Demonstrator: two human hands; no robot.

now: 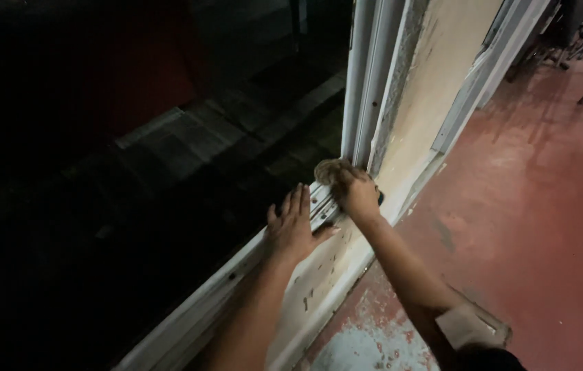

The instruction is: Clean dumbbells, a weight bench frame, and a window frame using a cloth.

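Right hand (355, 192) gripping crumpled beige cloth (327, 169) (in the corner), left hand (293, 227) flat, fingers spread, on ridged white window track (236, 275)

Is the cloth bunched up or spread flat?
Bunched up: the cloth shows as a small wad under the right hand on the window track.

There is only one view, from a camera on the person's head. It looks down and a bit forward, close to the white window track (236, 271) and the red floor (539, 206). The left side is very dark, maybe glass with night behind it.
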